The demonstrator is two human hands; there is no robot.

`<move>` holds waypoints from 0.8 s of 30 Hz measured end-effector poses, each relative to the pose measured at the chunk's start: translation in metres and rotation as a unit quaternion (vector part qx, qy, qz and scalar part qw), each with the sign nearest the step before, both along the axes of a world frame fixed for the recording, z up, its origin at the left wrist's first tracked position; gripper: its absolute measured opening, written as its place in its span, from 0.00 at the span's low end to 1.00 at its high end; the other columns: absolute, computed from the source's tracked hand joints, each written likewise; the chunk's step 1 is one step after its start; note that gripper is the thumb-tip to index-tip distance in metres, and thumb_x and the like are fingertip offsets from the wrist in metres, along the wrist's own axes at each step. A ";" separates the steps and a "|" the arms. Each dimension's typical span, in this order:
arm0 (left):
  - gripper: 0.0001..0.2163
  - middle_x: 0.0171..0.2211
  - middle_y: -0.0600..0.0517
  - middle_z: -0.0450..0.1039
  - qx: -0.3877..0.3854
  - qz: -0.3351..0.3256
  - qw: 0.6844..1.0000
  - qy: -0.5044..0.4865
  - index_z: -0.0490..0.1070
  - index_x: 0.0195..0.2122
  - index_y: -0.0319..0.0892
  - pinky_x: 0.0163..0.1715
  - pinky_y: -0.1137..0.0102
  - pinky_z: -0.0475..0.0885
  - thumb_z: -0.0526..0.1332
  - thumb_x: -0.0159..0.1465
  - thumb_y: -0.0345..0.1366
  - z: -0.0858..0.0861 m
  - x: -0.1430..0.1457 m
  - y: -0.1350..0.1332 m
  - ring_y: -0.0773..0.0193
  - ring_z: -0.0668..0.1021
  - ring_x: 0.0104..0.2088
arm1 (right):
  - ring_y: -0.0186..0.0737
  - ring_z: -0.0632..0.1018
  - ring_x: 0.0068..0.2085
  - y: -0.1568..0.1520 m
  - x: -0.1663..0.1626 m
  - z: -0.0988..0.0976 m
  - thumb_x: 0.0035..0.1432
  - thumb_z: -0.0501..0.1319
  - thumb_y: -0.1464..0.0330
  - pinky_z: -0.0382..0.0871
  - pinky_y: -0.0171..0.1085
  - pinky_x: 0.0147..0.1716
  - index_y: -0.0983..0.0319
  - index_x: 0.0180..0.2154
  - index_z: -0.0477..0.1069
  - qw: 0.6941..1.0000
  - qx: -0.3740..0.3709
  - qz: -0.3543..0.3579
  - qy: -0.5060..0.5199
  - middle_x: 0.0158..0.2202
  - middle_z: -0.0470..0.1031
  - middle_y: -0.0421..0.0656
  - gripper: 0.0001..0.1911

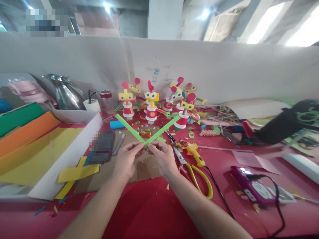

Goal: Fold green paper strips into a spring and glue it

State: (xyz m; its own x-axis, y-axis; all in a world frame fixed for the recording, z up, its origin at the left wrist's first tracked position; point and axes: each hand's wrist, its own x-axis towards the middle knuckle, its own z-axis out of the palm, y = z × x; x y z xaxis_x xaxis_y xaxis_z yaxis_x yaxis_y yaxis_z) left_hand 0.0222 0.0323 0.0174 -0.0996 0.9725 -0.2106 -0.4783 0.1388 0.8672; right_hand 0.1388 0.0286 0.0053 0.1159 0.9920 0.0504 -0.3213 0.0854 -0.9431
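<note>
Two green paper strips [163,129] meet at their lower ends and spread upward in a V. My left hand [128,157] pinches the joint from the left, thumb on top. From the right, my right hand [161,156] pinches the same spot with thumb and fingers. Both hands hover over a brown cardboard sheet [147,169]. Behind the strips on the cardboard sits a folded paper spring [145,133] in orange and green. Beyond it stand several paper-cup robot figures [151,111] with yellow heads, red discs and springy arms.
Left are a white box [67,159] with coloured paper, yellow strips [78,173] and a dark phone-like object [102,146]. Right lie yellow-handled scissors [196,177], a yellow glue gun [195,154] and a purple device [256,189] with a black cable. A steel jug [66,93] stands at back left.
</note>
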 end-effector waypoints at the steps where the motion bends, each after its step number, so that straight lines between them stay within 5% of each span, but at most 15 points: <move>1: 0.12 0.23 0.52 0.77 0.001 -0.002 1.000 -0.008 0.78 0.24 0.37 0.32 0.74 0.72 0.74 0.38 0.33 0.000 0.000 0.000 0.70 0.76 0.26 | 0.32 0.72 0.25 0.000 0.000 0.000 0.46 0.66 0.67 0.67 0.33 0.29 0.64 0.25 0.75 1.000 0.005 -0.005 -0.004 0.20 0.73 0.38 0.06; 10: 0.09 0.24 0.53 0.77 0.020 -0.033 0.998 -0.046 0.76 0.23 0.38 0.36 0.74 0.72 0.73 0.41 0.30 0.002 -0.002 -0.001 0.69 0.77 0.28 | 0.34 0.72 0.25 -0.001 0.001 0.002 0.46 0.67 0.67 0.67 0.34 0.29 0.62 0.25 0.76 0.999 0.037 -0.021 -0.018 0.21 0.73 0.38 0.04; 17: 0.08 0.24 0.53 0.76 -0.006 -0.068 0.997 -0.033 0.77 0.23 0.37 0.31 0.76 0.71 0.73 0.41 0.29 0.004 -0.010 0.003 0.72 0.75 0.26 | 0.31 0.73 0.25 0.006 0.019 0.010 0.44 0.69 0.63 0.66 0.32 0.28 0.61 0.28 0.76 0.988 -0.020 0.140 0.062 0.24 0.75 0.39 0.10; 24: 0.09 0.23 0.52 0.74 0.006 -0.120 0.992 0.032 0.78 0.23 0.36 0.27 0.76 0.68 0.73 0.42 0.34 0.006 -0.010 -0.001 0.72 0.73 0.24 | 0.27 0.72 0.26 0.011 0.025 0.003 0.44 0.71 0.64 0.65 0.28 0.29 0.60 0.29 0.77 0.975 -0.036 0.211 0.063 0.26 0.75 0.36 0.09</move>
State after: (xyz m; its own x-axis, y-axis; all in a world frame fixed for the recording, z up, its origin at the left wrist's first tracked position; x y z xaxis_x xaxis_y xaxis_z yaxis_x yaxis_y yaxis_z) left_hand 0.0118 0.0315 0.0235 0.1230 0.9723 -0.1989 -0.3756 0.2311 0.8975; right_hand 0.1639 0.0395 0.0083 -0.3019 0.9533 -0.0094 -0.4271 -0.1440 -0.8926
